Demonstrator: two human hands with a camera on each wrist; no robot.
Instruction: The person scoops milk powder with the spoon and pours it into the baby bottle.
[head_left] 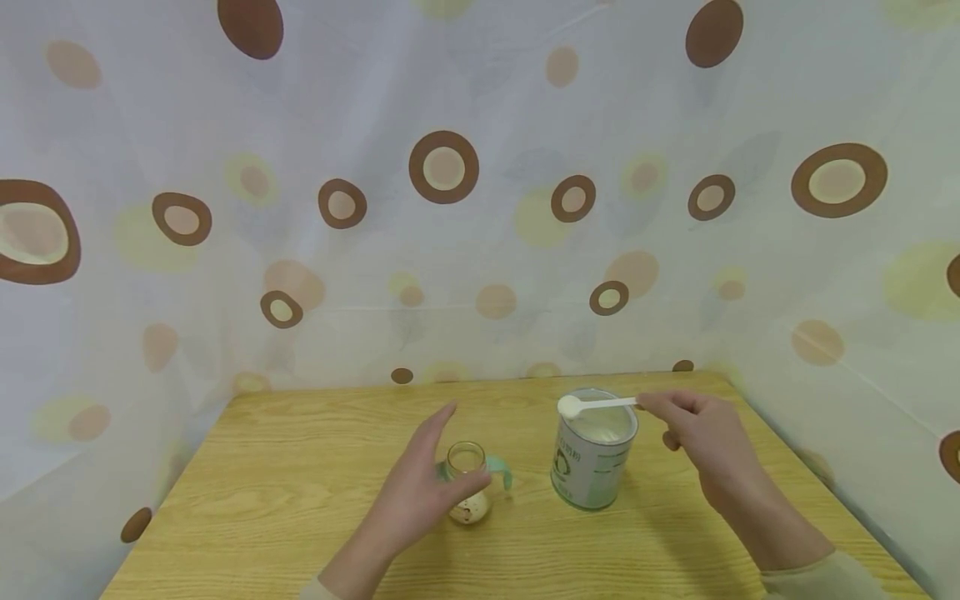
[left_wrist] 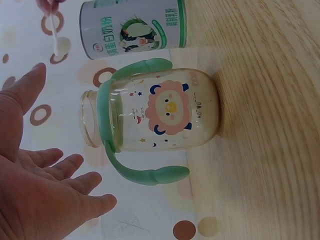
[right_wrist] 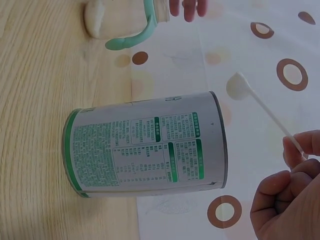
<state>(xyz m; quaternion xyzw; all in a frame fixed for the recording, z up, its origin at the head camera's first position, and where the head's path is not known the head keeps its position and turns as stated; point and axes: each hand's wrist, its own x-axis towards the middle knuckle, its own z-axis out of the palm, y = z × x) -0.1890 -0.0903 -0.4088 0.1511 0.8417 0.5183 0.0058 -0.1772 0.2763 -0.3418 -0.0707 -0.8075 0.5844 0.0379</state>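
Observation:
My right hand (head_left: 701,437) pinches the end of a white long-handled scoop (head_left: 606,403) whose bowl is over the open milk powder can (head_left: 592,467). Pale powder fills the scoop's bowl (right_wrist: 238,87). To the can's left stands a clear baby bottle (left_wrist: 165,110) with green side handles (left_wrist: 145,174), a cartoon lion print and an uncapped neck (left_wrist: 90,119). Some whitish powder lies low in the bottle in the head view. My left hand (head_left: 416,483) is spread beside the bottle, thumb and fingers apart, holding nothing.
Both containers stand on a light wood-grain table (head_left: 300,467). A pale curtain (head_left: 480,250) with brown, pink and yellow round shapes hangs behind the table and along both sides.

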